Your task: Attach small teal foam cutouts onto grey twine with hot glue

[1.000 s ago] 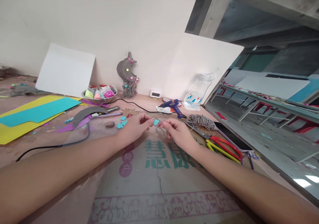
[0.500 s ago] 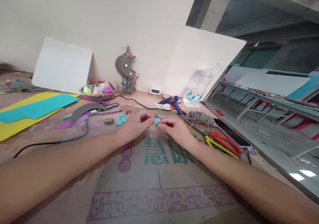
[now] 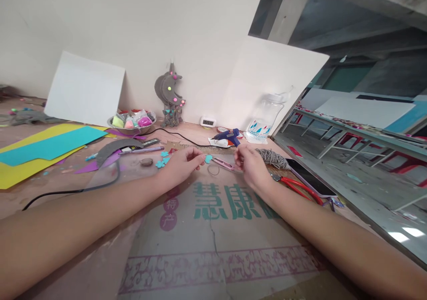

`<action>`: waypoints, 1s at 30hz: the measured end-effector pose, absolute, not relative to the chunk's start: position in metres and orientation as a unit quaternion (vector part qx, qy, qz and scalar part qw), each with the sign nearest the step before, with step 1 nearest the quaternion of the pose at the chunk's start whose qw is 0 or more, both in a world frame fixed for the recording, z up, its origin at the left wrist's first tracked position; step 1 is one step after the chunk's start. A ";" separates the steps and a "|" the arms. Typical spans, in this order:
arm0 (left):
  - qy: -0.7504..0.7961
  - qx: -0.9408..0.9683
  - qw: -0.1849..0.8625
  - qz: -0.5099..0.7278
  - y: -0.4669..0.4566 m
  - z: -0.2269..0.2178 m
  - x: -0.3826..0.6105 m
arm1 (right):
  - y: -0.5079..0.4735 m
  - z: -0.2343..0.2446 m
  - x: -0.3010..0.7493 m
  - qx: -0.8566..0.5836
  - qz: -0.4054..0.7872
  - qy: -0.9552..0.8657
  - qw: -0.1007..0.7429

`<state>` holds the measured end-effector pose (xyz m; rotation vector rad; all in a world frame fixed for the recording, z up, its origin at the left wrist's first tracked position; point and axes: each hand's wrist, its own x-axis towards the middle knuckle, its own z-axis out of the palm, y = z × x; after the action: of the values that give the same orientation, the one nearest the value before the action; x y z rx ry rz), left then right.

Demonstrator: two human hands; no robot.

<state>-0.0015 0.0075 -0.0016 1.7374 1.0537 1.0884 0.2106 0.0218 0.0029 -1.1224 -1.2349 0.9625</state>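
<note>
A small turquoise foam-like flower piece (image 3: 208, 158) is pinched at the fingertips of my left hand (image 3: 183, 162). A thin grey cord (image 3: 213, 171) curls in a loop below it and runs right towards my right hand (image 3: 251, 164). My right hand's fingers are closed together, seemingly on the cord's end. Between the hands lies a slim pink tool (image 3: 223, 163), perhaps a cutter. Several turquoise flower cutouts (image 3: 162, 161) rest just left of my left hand, with a grey stone-like lump (image 3: 146, 162) beyond them.
A blue glue gun (image 3: 228, 136), a grey cord bundle (image 3: 273, 158), red-handled pliers (image 3: 296, 186) and a phone (image 3: 312, 178) lie behind and right. A clay bowl (image 3: 131, 124), coloured sheets (image 3: 53, 144) and a black cable (image 3: 50, 193) are left. A plastic jar (image 3: 263, 120) stands near the wall.
My right hand has moved right, away from the flower piece and my left hand. The pink tool and cord loop now show between them. The yellow handles are out of sight near my right forearm.
</note>
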 end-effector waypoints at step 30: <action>0.412 0.693 0.405 0.432 0.012 -0.006 -0.002 | -0.007 0.004 0.191 -0.451 0.488 -0.665 0.340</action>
<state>-0.0016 0.0123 -0.0056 1.7481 1.0392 1.0898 0.1912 -0.0075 0.0040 -1.1750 -1.7311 1.2695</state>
